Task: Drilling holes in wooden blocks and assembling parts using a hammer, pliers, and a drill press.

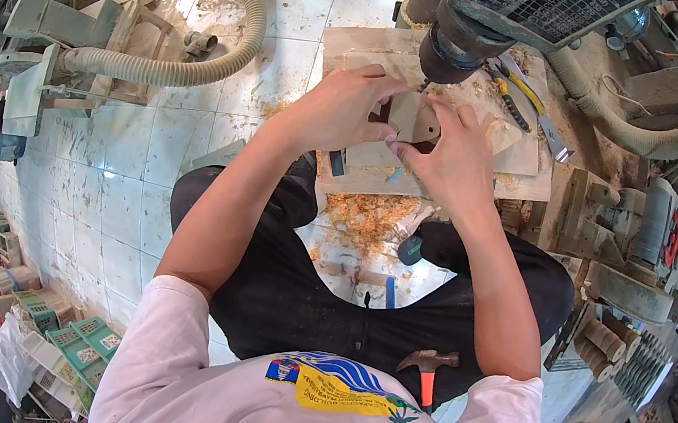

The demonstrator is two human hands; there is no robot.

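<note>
My left hand [340, 106] and my right hand [459, 155] grip a small, pale wooden block [410, 118] from either side, thumbs on its near edge. One round dark hole shows in the block's face, close to my right fingers. Just beyond the block hangs the dark chuck [449, 56] of a drill press, with a thin drill bit [425, 85] pointing down at the block's far edge. Whether the bit touches the wood I cannot tell. Under my hands lies a wooden board [532, 183] strewn with shavings.
Yellow-handled pliers [528, 89] and a utility knife [549, 132] rest right of the chuck. Wood shavings [369, 217] cover the floor before me. A hammer [427, 371] lies by my lap. Ribbed hoses [249, 26] curve past at left; crates [84, 339] stand lower left.
</note>
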